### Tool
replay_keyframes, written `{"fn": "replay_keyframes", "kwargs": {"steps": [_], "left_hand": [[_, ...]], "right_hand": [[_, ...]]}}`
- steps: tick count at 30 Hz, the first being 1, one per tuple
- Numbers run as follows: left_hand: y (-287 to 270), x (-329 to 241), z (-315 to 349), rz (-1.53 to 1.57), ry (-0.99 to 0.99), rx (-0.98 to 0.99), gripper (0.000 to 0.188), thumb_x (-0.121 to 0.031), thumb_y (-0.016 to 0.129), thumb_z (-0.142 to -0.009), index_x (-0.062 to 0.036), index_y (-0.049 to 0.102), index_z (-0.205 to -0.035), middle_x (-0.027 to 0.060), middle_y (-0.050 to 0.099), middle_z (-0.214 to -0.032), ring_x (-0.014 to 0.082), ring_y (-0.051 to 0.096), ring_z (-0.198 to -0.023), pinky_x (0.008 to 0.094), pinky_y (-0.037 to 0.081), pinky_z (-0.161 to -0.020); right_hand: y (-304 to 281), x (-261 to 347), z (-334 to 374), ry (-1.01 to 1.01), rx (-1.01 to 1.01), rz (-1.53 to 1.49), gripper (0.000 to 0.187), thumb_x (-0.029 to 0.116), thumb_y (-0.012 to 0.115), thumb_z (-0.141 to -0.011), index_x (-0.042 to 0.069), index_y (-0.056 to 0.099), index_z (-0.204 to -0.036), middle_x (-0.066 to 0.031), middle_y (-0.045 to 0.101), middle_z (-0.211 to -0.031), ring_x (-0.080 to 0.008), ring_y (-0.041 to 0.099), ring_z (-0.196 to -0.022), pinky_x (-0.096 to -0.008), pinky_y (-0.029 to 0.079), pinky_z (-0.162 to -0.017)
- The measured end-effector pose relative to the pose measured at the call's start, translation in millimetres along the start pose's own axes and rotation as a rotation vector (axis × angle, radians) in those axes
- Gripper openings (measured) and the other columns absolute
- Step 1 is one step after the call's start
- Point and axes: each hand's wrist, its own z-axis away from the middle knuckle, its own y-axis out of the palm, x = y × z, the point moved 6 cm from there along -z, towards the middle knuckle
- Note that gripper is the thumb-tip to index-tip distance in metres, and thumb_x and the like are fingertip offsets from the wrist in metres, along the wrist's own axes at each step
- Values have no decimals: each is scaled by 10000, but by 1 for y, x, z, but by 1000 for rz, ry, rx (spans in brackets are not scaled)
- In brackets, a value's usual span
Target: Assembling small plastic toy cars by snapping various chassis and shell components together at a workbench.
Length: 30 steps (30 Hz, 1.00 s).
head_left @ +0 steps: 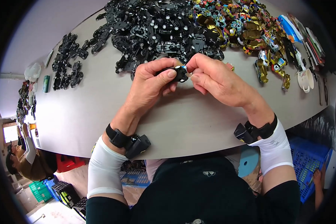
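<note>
Above the middle of the table, my left hand is closed around a small black toy car, thumb on top. The car's wheels and a bit of white and blue show at the end pointing right. My right hand meets that end, thumb and forefinger pinched together over a tiny pale piece that I cannot make out. Just beyond both hands lies a big heap of black toy car chassis. To its right is a pile of shiny gold and multicoloured toy car bodies.
More chassis lie at the left. A green can stands near the left edge, a white cup near the right. Blue crate sits low right, beside another person's hand. A co-worker is at far left.
</note>
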Motion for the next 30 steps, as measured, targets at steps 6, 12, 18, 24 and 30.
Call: {"fn": "replay_keyframes", "kwargs": {"steps": [6, 12, 18, 24, 30], "left_hand": [[3, -3, 2, -110, 4, -17, 175, -86, 583, -877, 16, 629, -1011, 23, 602, -806, 52, 546, -590, 163, 396, -458], [1, -1, 6, -242, -22, -202, 202, -91, 588, -878, 46, 605, -1026, 46, 600, -710, 69, 542, -502, 163, 360, -386], [-4, 2, 2, -143, -25, -181, 219, -71, 588, -878, 55, 583, -1057, 84, 614, -764, 107, 570, -534, 181, 370, -389], [11, -13, 6, -423, 156, -197, 161, -20, 582, -859, 37, 629, -1002, 49, 608, -744, 66, 552, -538, 169, 393, -410], [1, -10, 3, -262, 7, -169, 175, -20, 607, -843, 18, 638, -1011, 29, 608, -792, 60, 559, -560, 156, 395, -419]], "right_hand": [[1, -4, -2, -103, -40, 208, 111, 96, 503, -869, 5, 473, -925, -125, 553, -637, -290, 545, -584, -381, 413, -555], [5, -15, -11, -103, -169, 486, 109, 112, 509, -866, 18, 509, -920, -189, 601, -785, -375, 571, -732, -446, 419, -622], [-1, -15, -8, -11, -77, 233, 129, 106, 499, -861, -10, 538, -901, -194, 594, -782, -369, 567, -758, -433, 423, -634], [4, -15, -7, -63, -94, 463, 116, 95, 485, -854, -3, 544, -874, -178, 591, -732, -381, 560, -721, -444, 418, -625], [-9, 0, -2, 34, -32, 298, 123, 106, 480, -863, -7, 526, -873, -179, 581, -706, -384, 550, -694, -428, 419, -615]]}}
